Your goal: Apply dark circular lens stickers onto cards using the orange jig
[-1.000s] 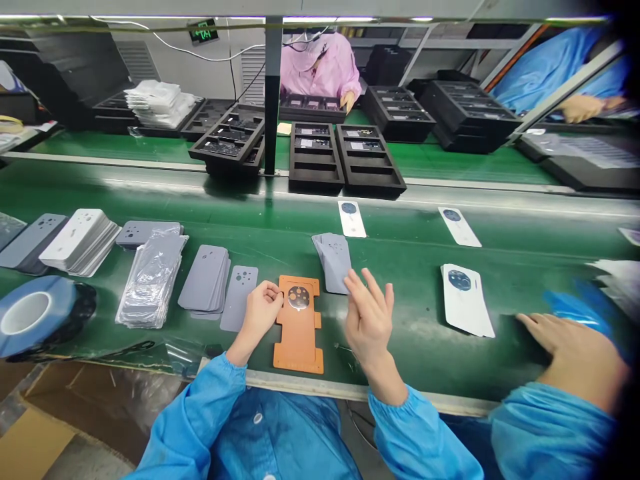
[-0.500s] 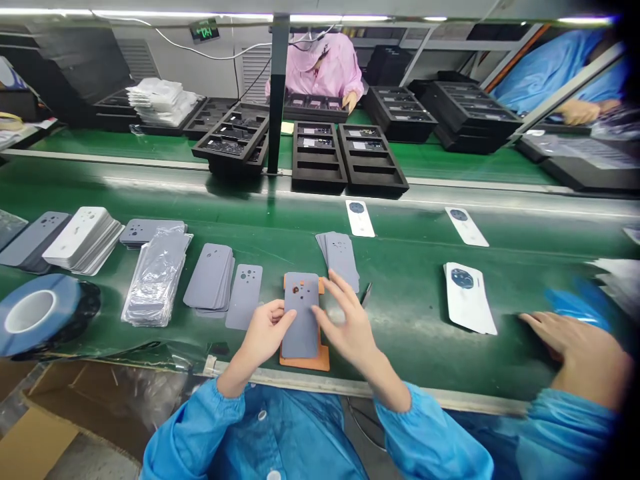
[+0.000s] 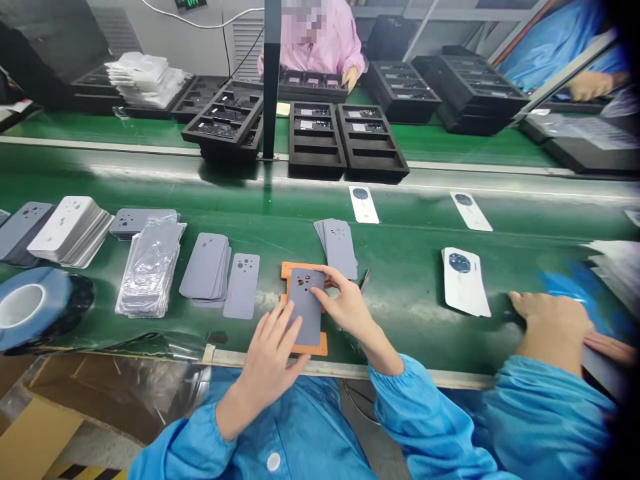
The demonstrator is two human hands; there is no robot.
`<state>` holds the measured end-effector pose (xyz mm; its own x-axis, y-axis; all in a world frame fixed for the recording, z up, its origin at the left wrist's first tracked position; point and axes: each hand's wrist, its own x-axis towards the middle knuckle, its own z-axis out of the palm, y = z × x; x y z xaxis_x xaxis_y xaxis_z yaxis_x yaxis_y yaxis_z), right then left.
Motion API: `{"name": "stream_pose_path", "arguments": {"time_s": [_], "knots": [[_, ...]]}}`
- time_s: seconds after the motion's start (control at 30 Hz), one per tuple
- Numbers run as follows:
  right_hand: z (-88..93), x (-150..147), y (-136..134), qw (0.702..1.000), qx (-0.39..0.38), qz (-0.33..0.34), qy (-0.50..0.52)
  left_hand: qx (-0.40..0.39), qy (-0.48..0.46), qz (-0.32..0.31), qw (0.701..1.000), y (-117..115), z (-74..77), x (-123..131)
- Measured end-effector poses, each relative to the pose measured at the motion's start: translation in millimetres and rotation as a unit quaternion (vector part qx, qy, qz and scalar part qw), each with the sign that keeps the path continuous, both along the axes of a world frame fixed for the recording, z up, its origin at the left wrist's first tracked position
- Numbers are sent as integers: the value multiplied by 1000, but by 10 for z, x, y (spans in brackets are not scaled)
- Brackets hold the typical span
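A thin grey phone back sheet [image 3: 306, 317] with camera holes lies over an orange fixture [image 3: 313, 349], tilted slightly against it. My right hand [image 3: 345, 300] pinches the sheet's upper right corner between thumb and fingers. My left hand [image 3: 267, 357] is open, its fingers stretched out at the sheet's lower left edge; whether the fingertips touch it I cannot tell. Left of the fixture lies a single grey sheet [image 3: 241, 287], beside a stack of grey sheets [image 3: 204, 267]. Behind my right hand is a fanned pile of grey sheets [image 3: 341, 250], with dark tweezers [image 3: 365, 280] close by.
White phone back sheets [image 3: 465, 293] lie to the right, near a co-worker's hand [image 3: 553, 327]. At left are a roll of blue tape [image 3: 25, 307], plastic-wrapped sheets [image 3: 150, 273] and a white stack [image 3: 67, 230]. Black trays [image 3: 317, 157] stand at the back.
My left hand has let go of the grey sheet's left edge and spread its fingers lower down. My right hand has closed on the upper right corner, and the sheet has shifted right on the fixture.
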<state>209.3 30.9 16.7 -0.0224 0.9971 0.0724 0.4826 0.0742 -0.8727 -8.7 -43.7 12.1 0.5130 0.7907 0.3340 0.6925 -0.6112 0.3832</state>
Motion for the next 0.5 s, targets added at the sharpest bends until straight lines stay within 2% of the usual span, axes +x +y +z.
{"name": "stream_pose_path", "arguments": {"time_s": [0.07,0.17,0.33,0.43,0.5], "knots": [[-22,5,-20,999,29,-6,-45,-22,63,-27,997,-140,-49,-26],[-52,-10,-19,992,63,-2,-109,-31,115,-29,992,-242,-136,-37],[-133,-65,-15,972,73,1,-223,6,127,-5,992,-241,-242,-18],[-173,-156,-138,956,69,0,-284,19,125,-5,992,-230,-271,-21],[-187,-254,-278,946,73,36,-313,19,118,-6,993,-223,-287,-30]]}}
